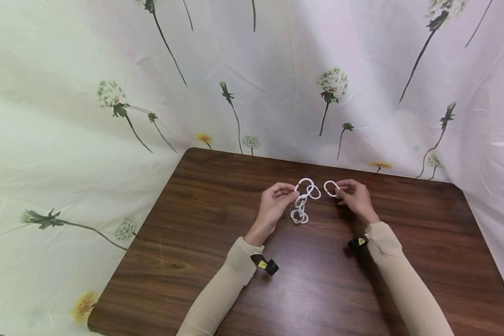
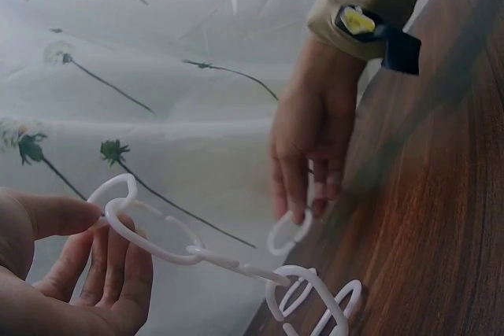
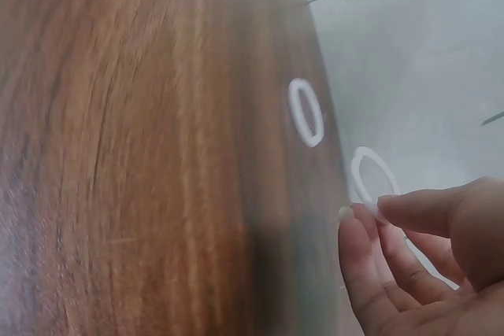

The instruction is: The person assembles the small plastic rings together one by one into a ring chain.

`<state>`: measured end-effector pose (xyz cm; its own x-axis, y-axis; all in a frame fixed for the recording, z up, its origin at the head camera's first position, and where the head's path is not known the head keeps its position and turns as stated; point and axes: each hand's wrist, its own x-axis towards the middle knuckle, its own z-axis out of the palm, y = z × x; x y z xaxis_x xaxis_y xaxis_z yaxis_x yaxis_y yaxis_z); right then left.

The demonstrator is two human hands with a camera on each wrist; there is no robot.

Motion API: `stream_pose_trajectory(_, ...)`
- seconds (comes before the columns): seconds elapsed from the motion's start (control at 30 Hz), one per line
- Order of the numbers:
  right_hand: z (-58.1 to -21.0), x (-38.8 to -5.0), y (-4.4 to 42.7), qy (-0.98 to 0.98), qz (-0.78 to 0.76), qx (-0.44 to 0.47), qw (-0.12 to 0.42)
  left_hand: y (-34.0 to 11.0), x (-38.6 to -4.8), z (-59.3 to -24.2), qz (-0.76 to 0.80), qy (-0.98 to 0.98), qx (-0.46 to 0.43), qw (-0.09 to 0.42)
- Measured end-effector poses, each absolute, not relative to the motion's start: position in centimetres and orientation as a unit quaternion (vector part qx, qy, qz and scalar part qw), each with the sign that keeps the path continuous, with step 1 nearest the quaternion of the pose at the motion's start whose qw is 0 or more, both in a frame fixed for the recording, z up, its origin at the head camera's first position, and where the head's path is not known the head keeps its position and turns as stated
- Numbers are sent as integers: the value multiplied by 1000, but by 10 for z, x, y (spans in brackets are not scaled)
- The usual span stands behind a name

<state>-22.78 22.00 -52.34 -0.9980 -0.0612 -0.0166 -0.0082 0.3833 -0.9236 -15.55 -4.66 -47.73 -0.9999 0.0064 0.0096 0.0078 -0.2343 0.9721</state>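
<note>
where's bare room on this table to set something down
Bare: the table from its left edge to the left sleeve, between the sleeves, and right of the right sleeve. Crowded between left hand and right hand: white chain, separate ring.

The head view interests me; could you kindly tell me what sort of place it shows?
Probably a makeshift recording corner: a flower-print sheet hangs behind the wood-grain table, and black devices sit at both cuffs.

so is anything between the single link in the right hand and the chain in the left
Nothing visible: the head view shows only wooden tabletop between the white oval link in the right hand and the white chain the left hand pinches.
</note>
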Motion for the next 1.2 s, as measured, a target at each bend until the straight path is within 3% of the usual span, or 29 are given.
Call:
stream_pose_trajectory(0.57, -468, -196, 204, 782, -617, -86, -5, -43, -157, -479, -788, -616, -10, -5)
stream_pose_trajectory(1.2, -439, -176, 189, 747, -649, -138, -44, -37, -154, -477, -795, -606, -14, -17)
